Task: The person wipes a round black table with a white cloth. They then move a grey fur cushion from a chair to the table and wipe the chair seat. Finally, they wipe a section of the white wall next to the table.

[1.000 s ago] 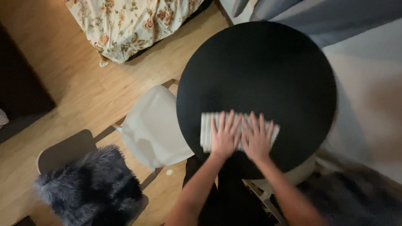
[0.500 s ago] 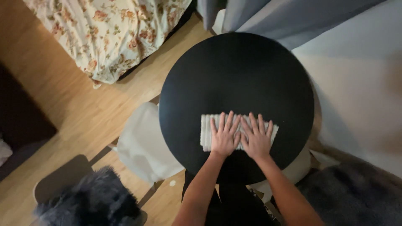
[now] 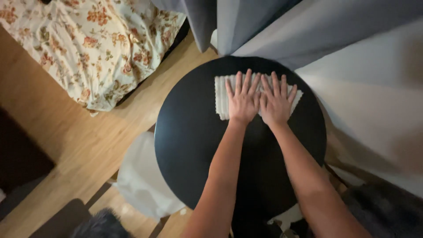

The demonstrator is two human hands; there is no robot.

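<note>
Both hands, left hand point(image 3: 242, 102) and right hand point(image 3: 276, 105), press flat with fingers spread, gripping nothing, on the folded white ribbed cloth point(image 3: 221, 98) at twelve o'clock on the round black table point(image 3: 189, 145).

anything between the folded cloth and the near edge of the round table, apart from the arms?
No. In the head view that stretch of the black round table is bare below the white folded cloth; only the forearms cross it, both hands flat on the cloth.

Cloth point(image 3: 222, 94): pale ribbed fabric with a wavy edge, soft and matt, lying on the bench under both hands.
Bench point(image 3: 194, 145): round black top, smooth, faint sheen.
Floor point(image 3: 66, 132): beside the bench, light wood boards, smooth.
Bedspread point(image 3: 97, 44): beyond the bench, floral printed cloth, matt.
Curtain point(image 3: 246, 26): grey fabric, matt.
</note>
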